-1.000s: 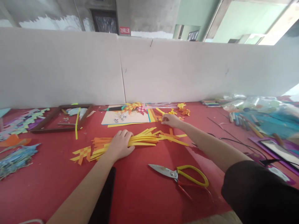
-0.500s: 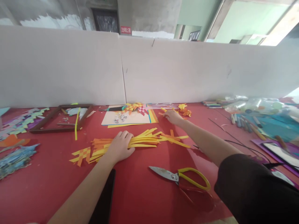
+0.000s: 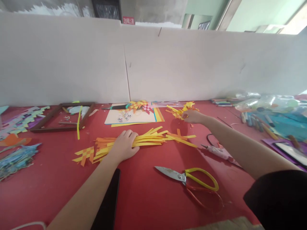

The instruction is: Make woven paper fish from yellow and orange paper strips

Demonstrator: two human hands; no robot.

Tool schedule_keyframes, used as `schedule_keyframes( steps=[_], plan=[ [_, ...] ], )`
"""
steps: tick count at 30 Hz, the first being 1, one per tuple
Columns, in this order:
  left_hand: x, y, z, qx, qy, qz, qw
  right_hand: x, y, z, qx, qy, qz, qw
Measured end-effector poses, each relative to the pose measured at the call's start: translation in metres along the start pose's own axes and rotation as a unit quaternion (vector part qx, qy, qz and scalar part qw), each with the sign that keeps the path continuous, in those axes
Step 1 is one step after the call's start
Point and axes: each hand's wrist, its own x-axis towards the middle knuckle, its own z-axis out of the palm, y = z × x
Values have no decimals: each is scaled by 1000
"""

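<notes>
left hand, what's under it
Under the left hand lie yellow and orange strips, sticking out on both sides; the stretch beneath the palm is covered and cannot be seen.

left grip (image 3: 125, 145) palm-down, curled | right grip (image 3: 192, 117) farther forward, perhaps pinching | right arm (image 3: 231, 145) outstretched

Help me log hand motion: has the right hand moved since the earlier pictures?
Yes. Judged against the pale sheet, the right hand has moved rightward, farther from it, to the yellow-orange paper pieces.
</notes>
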Motion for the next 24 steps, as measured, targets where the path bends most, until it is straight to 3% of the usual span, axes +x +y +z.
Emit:
schedule_keyframes(
  steps=[3,6,12,18,24],
  plan=[
    [0,0,0,1,-1,2,1000,-2,3,-1,-13,-80,14,997],
    [0,0,-1,3,0,6,1000,-7,3,-5,-18,-117,20,993],
    [0,1,-1,9,4,14,1000,-26,-22,-18,-10,-52,-18,998],
    [-2,3,-1,28,7,9,1000,-68,-64,-8,45,-40,-173,983],
    [-2,3,-4,63,25,-25,997,-70,-56,8,43,-19,-217,975]
  ],
)
